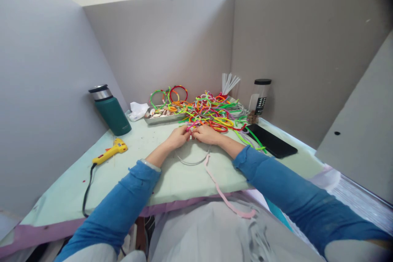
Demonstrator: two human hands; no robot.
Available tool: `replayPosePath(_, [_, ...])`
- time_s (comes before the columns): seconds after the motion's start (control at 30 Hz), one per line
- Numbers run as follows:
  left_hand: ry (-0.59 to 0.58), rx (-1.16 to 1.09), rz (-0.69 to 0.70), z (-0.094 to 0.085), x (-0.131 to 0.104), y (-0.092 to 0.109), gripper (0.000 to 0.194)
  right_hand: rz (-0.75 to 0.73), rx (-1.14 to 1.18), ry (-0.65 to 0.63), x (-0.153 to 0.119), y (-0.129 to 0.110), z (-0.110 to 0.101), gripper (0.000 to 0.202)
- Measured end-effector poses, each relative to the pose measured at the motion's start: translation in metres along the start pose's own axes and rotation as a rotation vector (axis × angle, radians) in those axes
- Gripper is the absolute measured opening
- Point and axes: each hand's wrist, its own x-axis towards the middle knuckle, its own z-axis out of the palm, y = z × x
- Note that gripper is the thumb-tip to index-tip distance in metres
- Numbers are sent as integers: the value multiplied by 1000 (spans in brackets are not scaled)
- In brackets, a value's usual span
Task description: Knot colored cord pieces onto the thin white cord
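Note:
My left hand [179,137] and my right hand [205,134] meet over the table, fingertips pinched close together. Between them shows a bright pink fuzzy strand [193,125], which looks like a pipe cleaner. A thin grey headband [192,163] curves below the hands toward me, and its upper part is hidden by my fingers. Under my right wrist, a pale pink fuzzy strip [219,190] runs from the headband's right side over the table edge onto my lap. Just beyond the hands lies a tangled pile of colourful pipe cleaners [211,108].
A metal tray [166,119] of small pieces stands behind, with wrapped hoops [178,95] near it. At left are a yellow glue gun [109,151] and a green bottle [112,112]. At right lie a black phone [272,141] and a clear jar [258,100]. Grey partitions [166,41] enclose the table.

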Motion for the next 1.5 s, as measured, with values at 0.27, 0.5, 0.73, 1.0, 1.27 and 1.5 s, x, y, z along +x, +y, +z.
replayPosePath(0.27, [72,-7,-1,-1,2,-3,17,-18,-23,74,2,6,5,29])
replayPosePath(0.5, [105,41,-38,-4,2,-2,20,6,-86,109,4,12,8,33])
replayPosePath(0.73, [11,-16,-81,-2,0,-5,24,-51,-153,75,0,7,6,33])
replayPosePath(1.0, [-24,-139,-74,2,4,-14,22,-105,-127,67,1,9,7,31])
replayPosePath(1.27, [-97,-425,-85,-3,-1,-6,22,-108,6,59,-1,4,3,27])
replayPosePath(1.5, [-98,-556,-80,-5,-2,-4,23,-69,120,50,-3,-1,0,26])
